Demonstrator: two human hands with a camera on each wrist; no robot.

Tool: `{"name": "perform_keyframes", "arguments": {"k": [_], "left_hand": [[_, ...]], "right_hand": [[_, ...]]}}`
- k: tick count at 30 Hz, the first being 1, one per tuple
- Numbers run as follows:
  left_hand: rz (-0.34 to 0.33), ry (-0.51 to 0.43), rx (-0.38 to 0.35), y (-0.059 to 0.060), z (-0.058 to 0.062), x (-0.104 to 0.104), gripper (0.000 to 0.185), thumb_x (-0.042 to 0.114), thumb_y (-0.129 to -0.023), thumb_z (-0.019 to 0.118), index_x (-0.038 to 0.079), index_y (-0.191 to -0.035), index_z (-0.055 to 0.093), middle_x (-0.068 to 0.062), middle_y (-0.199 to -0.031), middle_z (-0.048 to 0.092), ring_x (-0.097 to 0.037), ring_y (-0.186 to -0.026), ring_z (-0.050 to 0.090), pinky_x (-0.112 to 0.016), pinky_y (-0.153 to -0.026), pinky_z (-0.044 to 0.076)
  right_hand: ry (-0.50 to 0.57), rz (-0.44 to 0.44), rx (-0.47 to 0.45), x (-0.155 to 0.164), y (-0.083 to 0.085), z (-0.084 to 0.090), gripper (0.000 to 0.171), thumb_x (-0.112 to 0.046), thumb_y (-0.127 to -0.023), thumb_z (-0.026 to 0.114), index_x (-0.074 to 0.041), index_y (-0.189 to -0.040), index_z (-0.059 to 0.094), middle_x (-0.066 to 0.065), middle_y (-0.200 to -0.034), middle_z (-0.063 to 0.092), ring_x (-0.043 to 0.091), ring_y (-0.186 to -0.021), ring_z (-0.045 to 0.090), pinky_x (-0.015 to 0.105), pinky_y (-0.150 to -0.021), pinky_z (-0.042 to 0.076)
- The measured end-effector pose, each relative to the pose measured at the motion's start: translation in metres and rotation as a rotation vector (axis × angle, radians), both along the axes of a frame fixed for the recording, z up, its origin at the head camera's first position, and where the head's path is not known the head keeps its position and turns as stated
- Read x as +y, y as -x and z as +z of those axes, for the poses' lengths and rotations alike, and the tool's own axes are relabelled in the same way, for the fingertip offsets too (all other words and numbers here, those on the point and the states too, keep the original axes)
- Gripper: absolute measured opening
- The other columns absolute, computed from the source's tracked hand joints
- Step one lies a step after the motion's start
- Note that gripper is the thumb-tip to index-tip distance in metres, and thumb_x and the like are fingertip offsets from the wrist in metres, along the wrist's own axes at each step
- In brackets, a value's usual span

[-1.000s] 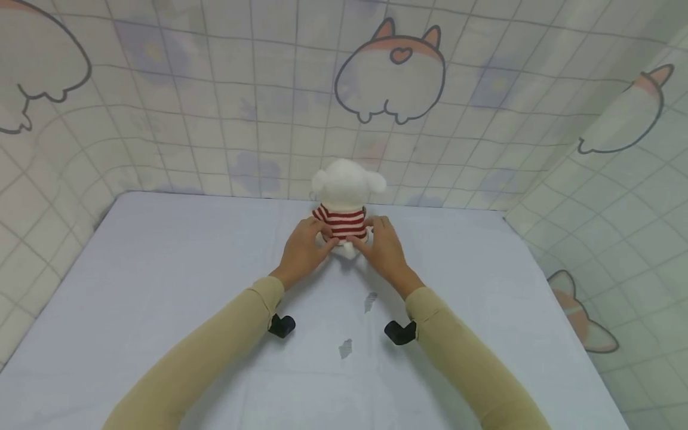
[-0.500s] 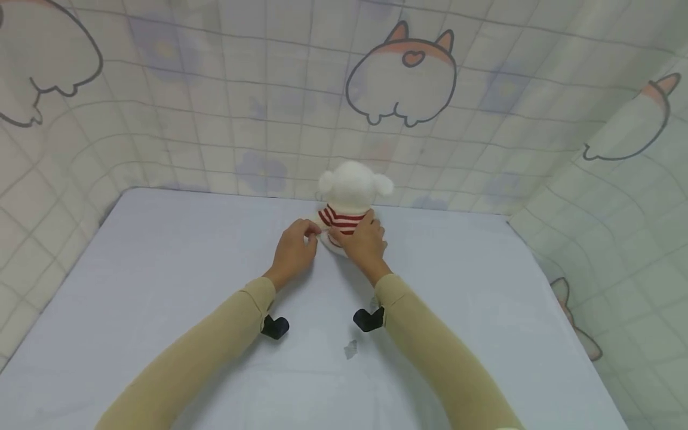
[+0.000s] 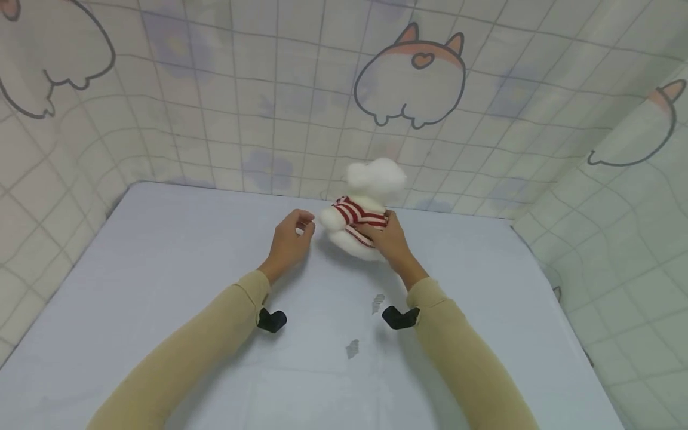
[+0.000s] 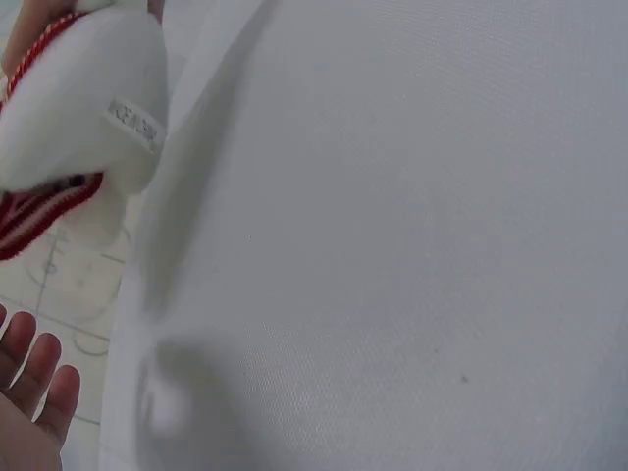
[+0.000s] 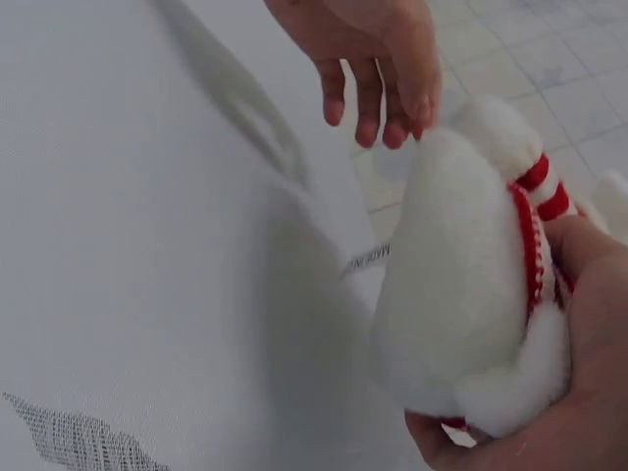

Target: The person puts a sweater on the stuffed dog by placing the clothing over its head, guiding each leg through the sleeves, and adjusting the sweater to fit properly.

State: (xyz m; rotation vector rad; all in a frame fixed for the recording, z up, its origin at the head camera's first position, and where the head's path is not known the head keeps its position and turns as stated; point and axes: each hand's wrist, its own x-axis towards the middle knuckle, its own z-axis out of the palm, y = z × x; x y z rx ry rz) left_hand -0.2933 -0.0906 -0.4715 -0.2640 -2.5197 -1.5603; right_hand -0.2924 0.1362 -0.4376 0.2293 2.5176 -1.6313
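A white stuffed toy (image 3: 376,179) in a red-and-white striped sweater tilts to the right near the table's far edge, its back toward the head camera. My right hand (image 3: 391,239) grips it round the lower body and sweater. To its left, my left hand (image 3: 292,239) holds nothing, its fingers loosely bent beside the toy's arm. In the left wrist view the plush toy (image 4: 83,108) shows its underside with a small printed tag, and the left fingers (image 4: 39,378) are spread below it. The right wrist view has the toy's white bottom (image 5: 451,285) in front of the right palm.
The table (image 3: 312,370) has a pale cloth with two grey worn patches (image 3: 352,349). Behind it hangs a checked curtain (image 3: 301,107) with cartoon animals, close to the toy. Black wrist mounts (image 3: 272,321) stick out below both sleeves.
Both hands were at the toy's lower back; the left has let go and moved left. The right took hold of the toy, shifted it right and tilted it.
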Motion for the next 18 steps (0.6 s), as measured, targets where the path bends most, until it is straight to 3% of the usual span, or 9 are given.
{"name": "perform_keyframes", "arguments": {"k": [4, 10, 14, 18], "left_hand": [[-0.018, -0.067, -0.127, 0.001, 0.008, 0.002, 0.034, 0.029, -0.100, 0.051, 0.007, -0.125, 0.055, -0.010, -0.122, 0.061, -0.025, -0.110, 0.059, -0.039, -0.090, 0.051], [-0.158, -0.298, -0.382, 0.004, 0.017, 0.010, 0.059, 0.048, -0.102, 0.037, 0.007, -0.145, 0.037, -0.013, -0.144, 0.046, -0.031, -0.122, 0.055, -0.043, -0.090, 0.055], [-0.241, -0.432, -0.501, 0.003, 0.020, 0.013, 0.067, 0.056, -0.101, 0.029, 0.007, -0.148, 0.034, -0.013, -0.151, 0.038, -0.034, -0.130, 0.049, -0.048, -0.095, 0.052], [-0.310, -0.495, -0.562, 0.001, 0.021, 0.013, 0.066, 0.057, -0.100, 0.030, 0.011, -0.148, 0.035, -0.011, -0.151, 0.039, -0.032, -0.136, 0.043, -0.052, -0.105, 0.044]], "right_hand": [[0.229, 0.096, -0.021, 0.012, -0.007, 0.003, 0.063, -0.029, -0.087, 0.066, -0.015, -0.142, 0.037, 0.006, -0.134, 0.051, 0.018, -0.116, 0.052, 0.034, -0.098, 0.046], [0.445, 0.184, -0.060, 0.016, -0.015, 0.004, 0.053, -0.015, -0.088, 0.060, -0.014, -0.139, 0.045, -0.002, -0.118, 0.058, 0.008, -0.100, 0.060, 0.023, -0.082, 0.052], [0.540, 0.251, -0.069, 0.018, -0.018, 0.003, 0.054, -0.008, -0.090, 0.055, -0.009, -0.142, 0.042, -0.002, -0.118, 0.057, 0.009, -0.102, 0.059, 0.023, -0.083, 0.053], [0.638, 0.294, -0.039, 0.019, -0.022, 0.003, 0.053, -0.004, -0.092, 0.045, -0.007, -0.145, 0.037, -0.002, -0.126, 0.051, 0.007, -0.111, 0.054, 0.021, -0.089, 0.051]]}}
